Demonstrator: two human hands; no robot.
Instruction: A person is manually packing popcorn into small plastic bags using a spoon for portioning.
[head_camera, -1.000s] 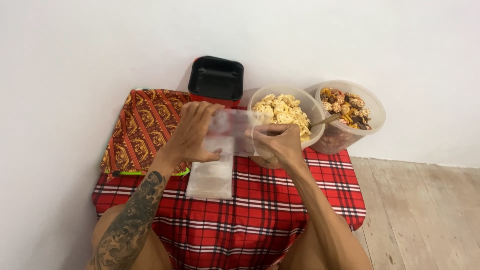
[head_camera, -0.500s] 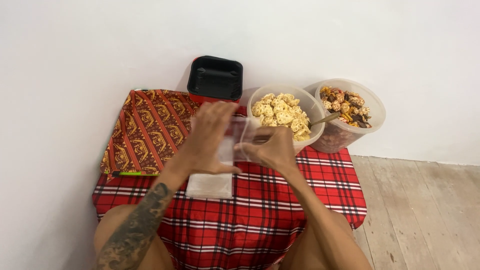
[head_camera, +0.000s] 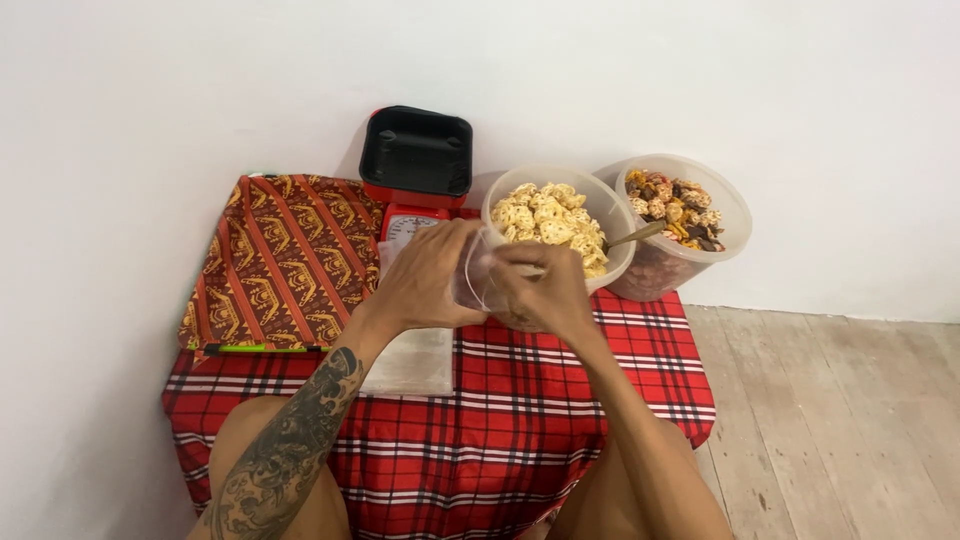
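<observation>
Nearest the camera: both forearms rise from the bottom edge, which cuts them off at the elbows; the knees are partly hidden under the red plaid cloth (head_camera: 520, 420) covering the counter. On the cloth lies a stack of clear flat bags (head_camera: 410, 360), its upper end hidden by the left wrist.

Above the stack, the left hand (head_camera: 425, 280) and right hand (head_camera: 545, 290) meet around a small clear plastic bag (head_camera: 472, 280). The fingers of both hands are curled and pinch the bag from either side. The bag is held off the cloth, just in front of the near tub. Most of it is covered by the hands; its long axis appears roughly upright, though this is hard to confirm.

Behind: a tub of pale crackers (head_camera: 555, 215), a spoon (head_camera: 635, 237), a tub of mixed snacks (head_camera: 680, 205), a red scale with black tray (head_camera: 416, 150), and a patterned cloth (head_camera: 280, 255) at left.
</observation>
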